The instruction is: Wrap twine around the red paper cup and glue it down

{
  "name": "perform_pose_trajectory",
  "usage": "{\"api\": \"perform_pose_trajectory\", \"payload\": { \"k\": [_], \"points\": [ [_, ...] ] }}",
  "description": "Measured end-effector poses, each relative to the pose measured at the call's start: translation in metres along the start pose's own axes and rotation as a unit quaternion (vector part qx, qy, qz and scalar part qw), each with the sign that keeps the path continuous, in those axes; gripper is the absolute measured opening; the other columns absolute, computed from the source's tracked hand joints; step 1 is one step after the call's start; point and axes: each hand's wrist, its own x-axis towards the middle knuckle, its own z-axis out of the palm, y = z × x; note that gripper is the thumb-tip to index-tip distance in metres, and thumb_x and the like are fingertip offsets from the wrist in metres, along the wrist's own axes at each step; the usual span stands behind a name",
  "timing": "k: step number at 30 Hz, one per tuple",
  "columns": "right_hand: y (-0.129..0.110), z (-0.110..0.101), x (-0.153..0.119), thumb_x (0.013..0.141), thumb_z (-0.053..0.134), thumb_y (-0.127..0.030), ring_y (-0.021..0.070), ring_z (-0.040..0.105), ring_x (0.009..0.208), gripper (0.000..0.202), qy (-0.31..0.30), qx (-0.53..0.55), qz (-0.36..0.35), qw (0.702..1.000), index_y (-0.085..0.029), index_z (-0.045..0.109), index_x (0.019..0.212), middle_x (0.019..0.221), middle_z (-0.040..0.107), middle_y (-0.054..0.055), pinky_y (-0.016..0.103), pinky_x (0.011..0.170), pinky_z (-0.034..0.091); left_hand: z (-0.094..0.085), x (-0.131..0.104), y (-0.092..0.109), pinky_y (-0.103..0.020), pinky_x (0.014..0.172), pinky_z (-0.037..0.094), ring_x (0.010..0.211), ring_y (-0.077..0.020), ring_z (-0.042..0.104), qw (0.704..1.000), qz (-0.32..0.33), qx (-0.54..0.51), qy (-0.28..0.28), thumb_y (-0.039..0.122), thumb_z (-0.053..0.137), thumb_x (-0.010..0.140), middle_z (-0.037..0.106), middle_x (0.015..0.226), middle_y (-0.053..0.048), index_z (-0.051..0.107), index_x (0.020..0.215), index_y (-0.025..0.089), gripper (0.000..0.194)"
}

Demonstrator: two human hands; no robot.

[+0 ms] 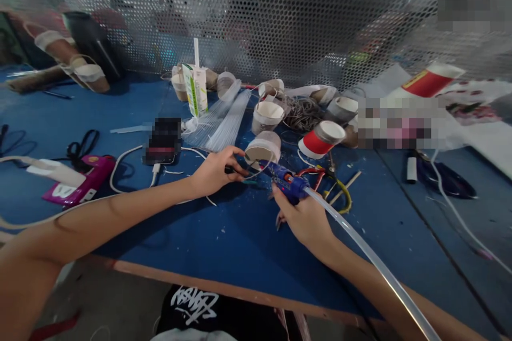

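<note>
- The small cup [272, 141] sits around the middle of the tabletop [240, 240], between near and far edges, tipped so that its pale mouth faces the near edge.
- The blue glue gun [294, 186] points at this cup from the right, nozzle close by the lower rim, with a long clear glue stick [356, 234] trailing from its back past the near edge.
- The right hand [312, 221] is wrapped around the glue gun, nearer the near edge than the cup is.
- The left hand [220, 170] has its fingers curled just left of the cup, beside a thin strand that arcs towards the rim; blur there means I cannot tell whether it pinches the strand or something else.
- The step in hand looks like gluing at the rim; the next move seems to call for a steady nozzle and for the left fingers to keep clear of the hot tip.
- Right of the cup stand a red-banded cup [322, 140] and, nearer the near edge, a tool with a yellow handle [344, 202].
- Towards the far edge lie a cord heap [303, 114] and a bundle of clear strips [230, 125], with a drink carton [195, 90] upright beside it.
- Further left are a phone [163, 138] and a purple power strip [100, 173].
</note>
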Motion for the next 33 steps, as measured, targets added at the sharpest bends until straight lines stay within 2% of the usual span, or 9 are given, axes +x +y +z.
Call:
{"api": "perform_pose_trajectory", "payload": {
  "k": [6, 13, 20, 33],
  "points": [
    [0.0005, 0.0005, -0.0023, 0.087, 0.06, -0.046, 0.0234, 0.064, 0.059, 0.023, 0.0, 0.007, 0.002, 1.0, -0.025, 0.063, 0.079, 0.057, 0.059, 0.004, 0.033, 0.049, 0.05, 0.0013, 0.0006, 0.0055, -0.031, 0.087, 0.056, 0.092, -0.0175, 0.075, 1.0, -0.012, 0.014, -0.017, 0.017, 0.071, 0.08, 0.078, 0.089, 0.0, 0.049, 0.112, 0.02, 0.04],
    [0.0017, 0.0016, -0.0011, 0.087, 0.059, -0.047, 0.0227, 0.062, 0.061, 0.028, 0.004, 0.004, 0.013, 1.0, -0.026, 0.054, 0.068, 0.058, 0.057, 0.003, 0.033, 0.051, 0.049, 0.005, 0.002, 0.0077, -0.033, 0.091, 0.054, 0.093, -0.0182, 0.075, 0.999, 0.005, 0.034, -0.019, 0.017, 0.072, 0.08, 0.079, 0.091, -0.002, 0.047, 0.112, 0.019, 0.041],
    [0.0025, 0.001, 0.0, 0.088, 0.056, -0.044, 0.0172, 0.052, 0.045, 0.031, -0.015, -0.001, 0.039, 0.999, -0.026, 0.048, 0.064, 0.048, 0.05, -0.002, 0.031, 0.046, 0.044, 0.0047, 0.0006, 0.0029, -0.031, 0.084, 0.056, 0.093, -0.0187, 0.075, 0.999, 0.013, 0.027, -0.017, 0.022, 0.07, 0.082, 0.078, 0.092, -0.002, 0.045, 0.117, 0.02, 0.043],
    [-0.0048, 0.0012, 0.0, 0.085, 0.057, -0.04, 0.0168, 0.053, 0.038, 0.028, -0.037, 0.006, 0.076, 0.996, -0.025, 0.049, 0.063, 0.042, 0.052, -0.002, 0.029, 0.04, 0.042, 0.0052, -0.0005, 0.004, -0.031, 0.084, 0.056, 0.09, -0.0188, 0.075, 1.0, -0.008, 0.01, 0.001, 0.018, 0.069, 0.079, 0.077, 0.087, 0.001, 0.048, 0.116, 0.021, 0.043]
  ]
}}
